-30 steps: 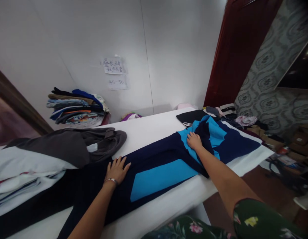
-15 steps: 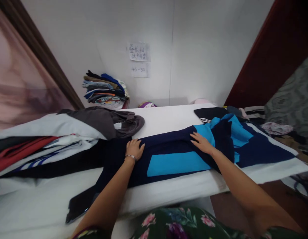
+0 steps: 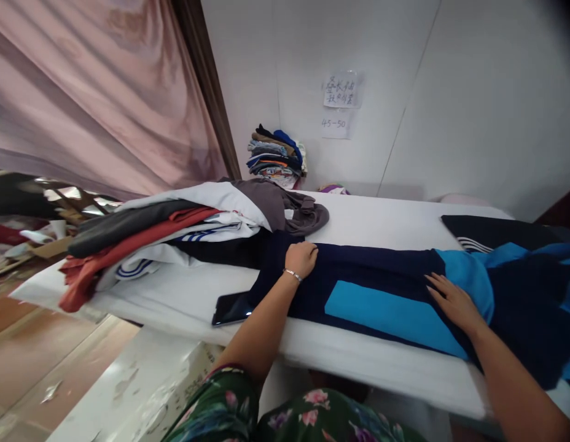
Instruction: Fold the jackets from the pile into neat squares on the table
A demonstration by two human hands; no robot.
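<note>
A navy garment [image 3: 372, 263] with bright-blue panels lies stretched along the white table in the head view. Its right part is bunched. My left hand [image 3: 302, 259], with a bracelet at the wrist, is closed on the garment's left part, fingers curled into the cloth. Flat on the right part, beside a bright-blue section, rests my right hand [image 3: 453, 301] with its fingers stretched out. A black phone [image 3: 230, 308] lies left of my left forearm, near the garment's edge.
Left of the garment is a loose heap of clothes [image 3: 174, 224] in grey, white and red. A folded stack [image 3: 276, 156] stands against the wall under paper signs [image 3: 341, 90]. A dark striped garment [image 3: 492, 232] lies at the back right of the white table [image 3: 381, 215].
The view has turned left, showing more of the curtain, clothes heap and floor. My left fingers have curled into the cloth; my right hand remains flat on the garment.
</note>
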